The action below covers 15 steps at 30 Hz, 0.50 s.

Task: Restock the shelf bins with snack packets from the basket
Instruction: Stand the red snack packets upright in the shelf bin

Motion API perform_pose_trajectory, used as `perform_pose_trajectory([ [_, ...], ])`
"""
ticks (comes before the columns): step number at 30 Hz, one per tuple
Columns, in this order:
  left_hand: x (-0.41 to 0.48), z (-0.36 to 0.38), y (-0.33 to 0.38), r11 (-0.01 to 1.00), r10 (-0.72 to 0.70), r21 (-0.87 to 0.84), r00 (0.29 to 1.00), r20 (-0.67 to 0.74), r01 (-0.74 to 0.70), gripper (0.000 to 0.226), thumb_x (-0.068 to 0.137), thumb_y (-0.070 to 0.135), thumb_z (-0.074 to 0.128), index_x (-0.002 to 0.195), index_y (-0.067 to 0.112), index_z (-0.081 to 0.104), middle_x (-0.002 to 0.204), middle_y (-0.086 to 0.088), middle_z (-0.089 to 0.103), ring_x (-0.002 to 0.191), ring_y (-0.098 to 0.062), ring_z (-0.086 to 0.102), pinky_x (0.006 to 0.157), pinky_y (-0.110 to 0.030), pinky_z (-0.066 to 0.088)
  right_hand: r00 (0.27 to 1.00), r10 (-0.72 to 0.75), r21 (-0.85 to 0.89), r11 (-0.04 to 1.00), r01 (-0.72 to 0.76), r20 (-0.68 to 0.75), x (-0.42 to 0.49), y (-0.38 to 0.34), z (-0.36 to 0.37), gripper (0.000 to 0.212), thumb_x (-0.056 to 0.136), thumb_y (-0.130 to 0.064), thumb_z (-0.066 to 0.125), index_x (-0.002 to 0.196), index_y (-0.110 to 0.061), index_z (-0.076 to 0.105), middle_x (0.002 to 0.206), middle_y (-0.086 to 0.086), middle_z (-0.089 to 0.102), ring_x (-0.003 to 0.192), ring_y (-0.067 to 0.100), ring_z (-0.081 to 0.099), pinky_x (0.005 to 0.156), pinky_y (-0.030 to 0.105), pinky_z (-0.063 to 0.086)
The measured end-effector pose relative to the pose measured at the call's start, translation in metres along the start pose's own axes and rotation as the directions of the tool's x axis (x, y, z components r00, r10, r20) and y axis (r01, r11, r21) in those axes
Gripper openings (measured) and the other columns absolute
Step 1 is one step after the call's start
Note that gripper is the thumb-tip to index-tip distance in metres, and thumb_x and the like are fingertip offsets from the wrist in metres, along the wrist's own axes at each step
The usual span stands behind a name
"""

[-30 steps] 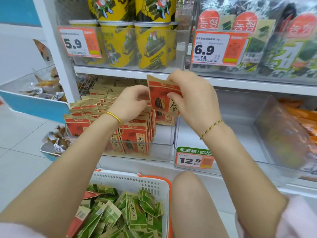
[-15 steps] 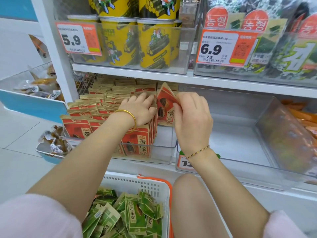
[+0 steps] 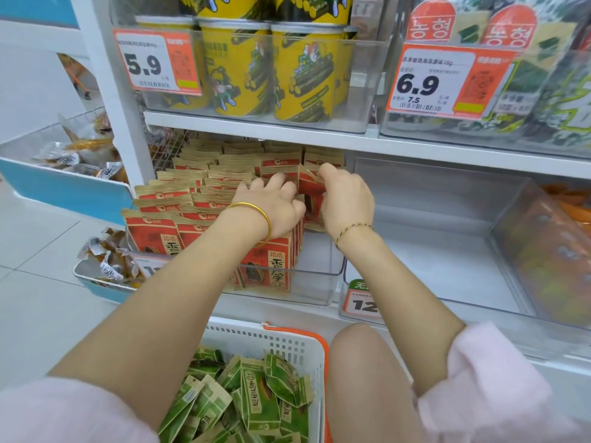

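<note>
Closest in, a white basket (image 3: 256, 343) with an orange handle, heaped with green packets (image 3: 259, 398). Beyond that, in the clear bin (image 3: 319, 284) on the lower shelf, left hand (image 3: 275, 207) laid on the rows of red packets (image 3: 192, 203), fingers apart and pressing on their tops. Right hand (image 3: 347, 201) just beside, fingers clamped on one red packet (image 3: 311, 199), tilted at the row's right end. Farther right, a second clear bin (image 3: 447, 251). Up top, yellow tubs (image 3: 300, 71) behind price tags (image 3: 156, 60).
</note>
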<state>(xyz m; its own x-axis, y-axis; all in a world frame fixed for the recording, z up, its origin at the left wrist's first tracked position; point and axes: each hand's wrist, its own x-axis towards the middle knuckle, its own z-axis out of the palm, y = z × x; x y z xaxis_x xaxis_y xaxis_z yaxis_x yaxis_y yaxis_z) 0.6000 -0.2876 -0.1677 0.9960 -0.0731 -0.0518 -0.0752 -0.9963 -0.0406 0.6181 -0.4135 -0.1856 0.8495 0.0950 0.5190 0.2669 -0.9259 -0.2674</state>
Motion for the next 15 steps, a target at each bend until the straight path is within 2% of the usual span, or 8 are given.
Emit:
perform_pose_trajectory([
  [3,0.001,0.002,-0.002,1.000,0.003,0.010,1.000,-0.010,-0.003,0.047,0.098,0.039,0.017,0.138,0.018,0.032,0.152,-0.004,0.019,0.133,-0.036,0.028,0.111,-0.051,0.020,0.994,0.012,-0.035,0.999,-0.008,0.108,0.020,0.001,0.003,0.027,0.081,0.007,0.039,0.089,-0.016,0.051,0.100,0.011,0.063,0.097,0.033,0.057,0.062,0.031,0.033],
  [6,0.002,0.004,-0.002,1.000,0.018,-0.005,0.999,-0.030,-0.018,0.049,0.098,0.040,0.017,0.140,0.019,0.031,0.153,-0.004,0.018,0.135,-0.032,0.025,0.112,-0.051,0.019,0.975,-0.041,-0.112,0.991,0.067,0.220,0.037,0.001,0.011,0.037,0.082,0.008,0.040,0.103,-0.015,0.059,0.108,0.011,0.063,0.103,0.031,0.058,0.067,0.031,0.038],
  [8,0.005,0.005,-0.004,0.999,0.029,-0.013,0.999,-0.041,-0.030,0.050,0.098,0.040,0.017,0.142,0.019,0.029,0.155,-0.002,0.015,0.139,-0.029,0.017,0.114,-0.051,0.015,0.968,-0.071,-0.166,0.980,0.113,0.239,0.044,0.005,0.016,0.040,0.083,0.009,0.042,0.109,-0.015,0.059,0.110,0.010,0.061,0.107,0.031,0.055,0.072,0.032,0.040],
  [11,0.010,0.005,-0.005,0.998,0.042,-0.055,0.999,-0.017,-0.043,0.051,0.098,0.040,0.017,0.144,0.021,0.027,0.158,-0.002,0.007,0.145,-0.022,0.004,0.116,-0.051,0.006,0.955,-0.176,-0.313,0.917,0.248,0.239,0.049,0.012,0.020,0.038,0.081,0.005,0.052,0.110,-0.019,0.059,0.108,0.007,0.062,0.112,0.030,0.051,0.091,0.037,0.037],
  [13,0.014,0.004,-0.006,0.997,0.053,-0.064,0.999,-0.003,-0.053,0.051,0.098,0.039,0.017,0.145,0.022,0.028,0.159,-0.004,0.007,0.146,-0.020,0.004,0.116,-0.052,0.001,0.933,-0.207,-0.354,0.883,0.308,0.295,0.053,0.015,0.021,0.038,0.082,0.004,0.054,0.112,-0.019,0.059,0.110,0.008,0.061,0.114,0.031,0.049,0.093,0.038,0.037],
  [15,0.016,0.003,-0.007,0.996,0.069,-0.050,0.998,-0.010,-0.069,0.052,0.097,0.039,0.017,0.145,0.022,0.029,0.158,-0.005,0.010,0.146,-0.020,0.006,0.116,-0.053,-0.004,0.910,-0.183,-0.327,0.892,0.313,0.372,0.056,0.019,0.023,0.034,0.084,0.004,0.053,0.111,-0.017,0.058,0.105,0.007,0.059,0.110,0.030,0.051,0.090,0.038,0.039],
])
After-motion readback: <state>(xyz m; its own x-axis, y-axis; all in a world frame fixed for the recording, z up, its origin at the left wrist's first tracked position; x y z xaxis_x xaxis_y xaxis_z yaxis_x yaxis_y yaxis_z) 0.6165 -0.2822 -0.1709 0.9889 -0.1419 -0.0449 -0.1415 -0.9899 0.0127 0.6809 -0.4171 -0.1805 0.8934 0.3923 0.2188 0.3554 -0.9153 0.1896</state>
